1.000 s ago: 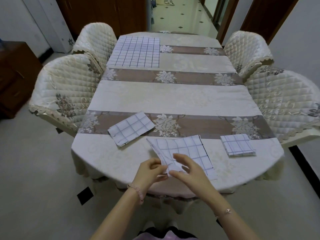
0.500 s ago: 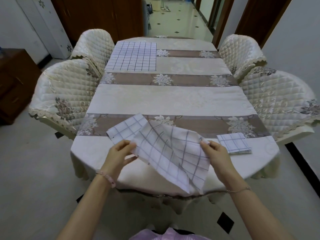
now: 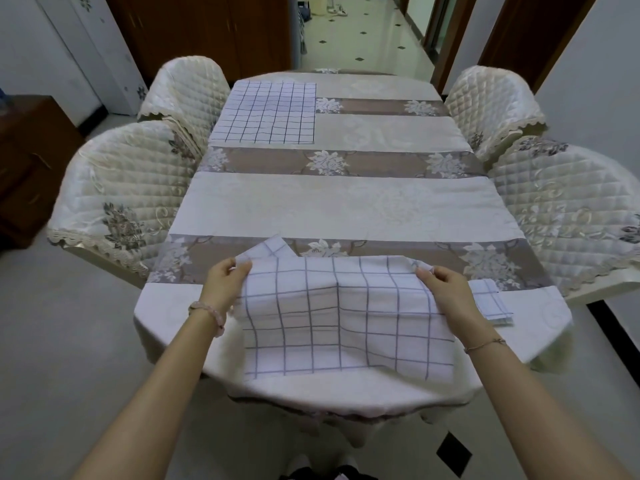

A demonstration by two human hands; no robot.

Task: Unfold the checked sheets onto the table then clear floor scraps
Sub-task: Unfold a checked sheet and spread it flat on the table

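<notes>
A white checked sheet [image 3: 346, 317] is spread open between my hands over the near end of the table [image 3: 346, 206]. My left hand [image 3: 225, 282] pinches its far left corner and my right hand [image 3: 446, 289] pinches its far right corner. Its near edge droops toward the table's front. A folded checked sheet [image 3: 270, 247] peeks out behind the held one on the left. Another folded one [image 3: 493, 303] lies to the right, partly hidden by my right hand. A flat, unfolded checked sheet [image 3: 266, 112] lies at the far left of the table.
Quilted cream chairs stand on both sides, two on the left [image 3: 121, 192] and two on the right [image 3: 568, 202]. A dark wooden cabinet [image 3: 27, 161] is at the far left. The pale tiled floor [image 3: 69, 341] has black diamond insets [image 3: 453, 453] near my feet.
The folded sheet was opened up: my hands drew apart to its two far corners and it now hangs flat and wide over the table's near end, covering most of the left folded sheet.
</notes>
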